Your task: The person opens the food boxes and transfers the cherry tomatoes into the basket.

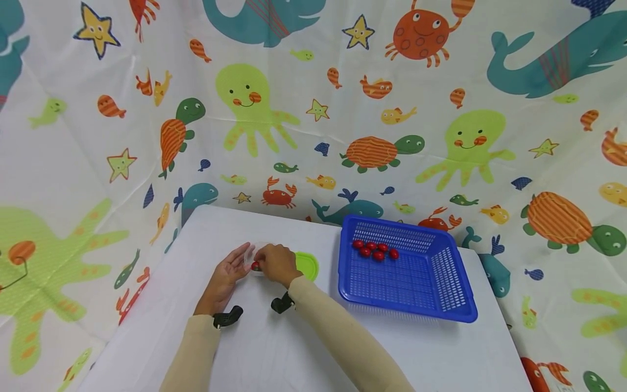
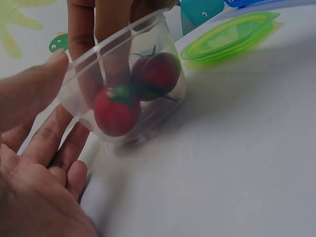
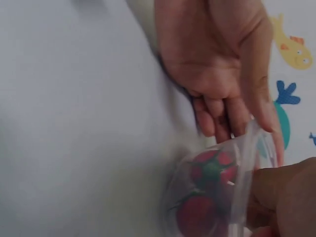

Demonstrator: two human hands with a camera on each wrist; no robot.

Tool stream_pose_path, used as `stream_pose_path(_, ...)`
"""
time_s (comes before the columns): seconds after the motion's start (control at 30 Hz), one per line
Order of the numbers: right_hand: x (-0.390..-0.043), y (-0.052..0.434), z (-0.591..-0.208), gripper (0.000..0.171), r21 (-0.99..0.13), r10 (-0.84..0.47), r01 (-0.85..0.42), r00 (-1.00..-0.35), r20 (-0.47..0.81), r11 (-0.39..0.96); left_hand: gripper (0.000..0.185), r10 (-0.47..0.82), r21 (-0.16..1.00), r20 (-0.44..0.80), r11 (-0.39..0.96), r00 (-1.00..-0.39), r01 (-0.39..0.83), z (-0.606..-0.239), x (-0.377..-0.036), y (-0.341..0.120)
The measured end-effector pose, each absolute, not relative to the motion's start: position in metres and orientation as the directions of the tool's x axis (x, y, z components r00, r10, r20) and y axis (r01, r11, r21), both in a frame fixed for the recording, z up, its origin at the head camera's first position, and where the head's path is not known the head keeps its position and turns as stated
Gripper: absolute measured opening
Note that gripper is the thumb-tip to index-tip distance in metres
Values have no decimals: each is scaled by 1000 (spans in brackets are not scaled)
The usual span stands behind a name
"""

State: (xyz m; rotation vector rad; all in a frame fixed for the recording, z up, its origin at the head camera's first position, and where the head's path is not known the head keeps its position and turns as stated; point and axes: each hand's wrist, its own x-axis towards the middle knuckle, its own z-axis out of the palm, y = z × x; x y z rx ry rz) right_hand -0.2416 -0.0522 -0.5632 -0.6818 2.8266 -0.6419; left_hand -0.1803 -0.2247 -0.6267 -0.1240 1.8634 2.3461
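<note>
Left wrist: left fingers (image 2: 47, 140), slightly apart, hold a clear container (image 2: 169, 40).

White tabletop (image 1: 264, 348), pale backdrop (image 1: 299, 71) behind it, printed green octopuses (image 1: 249, 92), turtles (image 1: 369, 152), teal whales (image 1: 558, 62), red crabs (image 1: 420, 35)

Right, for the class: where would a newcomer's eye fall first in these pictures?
Probably the bright blue, rectangular plastic basket on the right of the white table, with small red tomatoes clustered toward its far left corner. Left of it, the right hand reaches inside a clear plastic container holding more red tomatoes, beside a bright green lid.
</note>
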Motion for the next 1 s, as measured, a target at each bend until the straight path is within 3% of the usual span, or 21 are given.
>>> stream_pose_path(0.1,-245,-51,-558,22,-466,-497,-386,-856,-141,796,71,59,963,-155,-215,-986,-164,-626,-180,-225)
stream_pose_path(0.33,-252,-45,-551,24,-625,-503,-226,-806,-310,747,73,58,962,-159,-215,-986,-168,-626,-181,-224)
stream_pose_path(0.63,-259,-33,-549,29,-775,-620,-158,-704,-347,612,73,66,964,-140,-219,-988,-151,-626,-179,-224)
stream_pose_path(0.77,-259,-31,-549,33,-781,-627,-164,-703,-336,603,72,74,964,-134,-221,-988,-147,-626,-179,-224)
stream_pose_path(1.0,-254,-28,-546,38,-747,-564,-180,-770,-298,640,70,70,963,-144,-217,-987,-156,-626,-179,-224)
